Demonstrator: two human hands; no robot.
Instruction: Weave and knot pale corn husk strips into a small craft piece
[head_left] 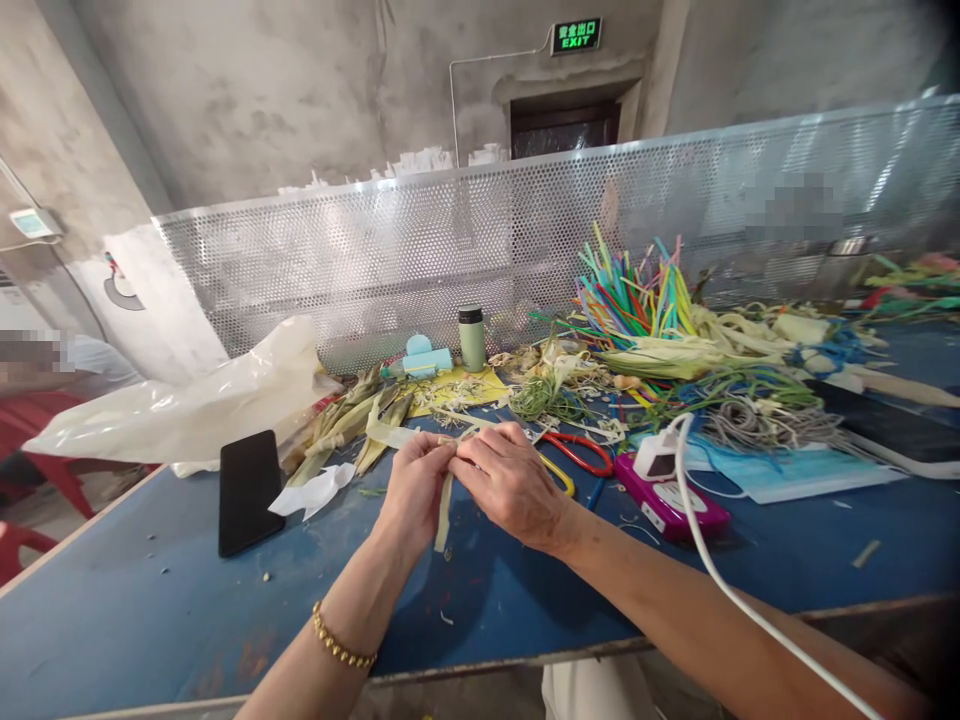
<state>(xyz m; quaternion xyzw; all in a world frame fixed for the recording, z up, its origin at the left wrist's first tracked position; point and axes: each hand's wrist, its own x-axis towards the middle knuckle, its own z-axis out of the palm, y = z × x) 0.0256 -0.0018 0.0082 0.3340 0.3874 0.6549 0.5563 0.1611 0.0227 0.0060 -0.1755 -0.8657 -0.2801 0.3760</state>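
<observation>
Over the front of the blue table, my left hand [416, 485] and my right hand [514, 480] meet, their fingertips closed together. Between them they pinch a pale strip of corn husk [443, 518]. One end hangs below the fingers, and another pale length [390, 432] sticks out to the left. The pinched spot itself is hidden by the fingers. Just beyond my right hand lie a red looped handle [592, 462] and a yellow one [564, 482], perhaps of scissors. Dried corn husks [337, 425] lie beyond my left hand.
A black phone [250, 495] and a crumpled white paper [315, 492] lie left. At right are a purple power strip [679, 508] with a white cable, and a blue mask [802, 475]. Behind stand a green bottle [472, 340], colourful stems [637, 295] and a perforated metal screen [390, 270].
</observation>
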